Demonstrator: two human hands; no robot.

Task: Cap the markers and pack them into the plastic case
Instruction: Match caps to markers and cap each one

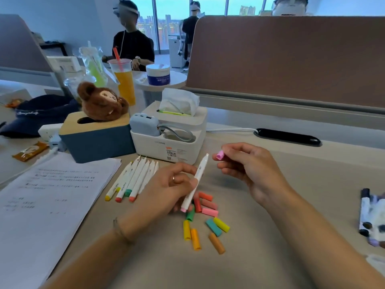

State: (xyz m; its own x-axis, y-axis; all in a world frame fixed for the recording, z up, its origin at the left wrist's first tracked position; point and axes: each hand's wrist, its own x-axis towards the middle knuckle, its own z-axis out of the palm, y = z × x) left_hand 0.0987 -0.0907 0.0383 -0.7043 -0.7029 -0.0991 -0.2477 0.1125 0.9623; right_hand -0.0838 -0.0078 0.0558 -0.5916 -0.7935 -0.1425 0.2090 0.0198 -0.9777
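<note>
Two bare forearms reach in from the bottom edge over the beige counter (270, 257). The left hand (173, 190), with a ring on one finger, curls its fingers round a white marker with a pink end (195, 182) and holds it tilted, uncapped tip up and to the right. The right hand (248, 165) pinches a small pink cap (220, 154) between thumb and fingertips, just beside the marker's tip and apart from it. On the counter just below the left hand lies a loose scatter of coloured caps (205, 221): coral, pink, green, teal, yellow, orange and brown. To the left of that hand, a row of uncapped white markers (133, 180) lies side by side, coloured ends toward the camera, next to a stack of printed paper sheets (45, 197). Behind the markers stand a white tissue box (177, 132) and a blue box with a wooden lid (98, 138) bearing a brown plush monkey (102, 103). At the right edge lies a blurred clear plastic case (373, 217).
</note>
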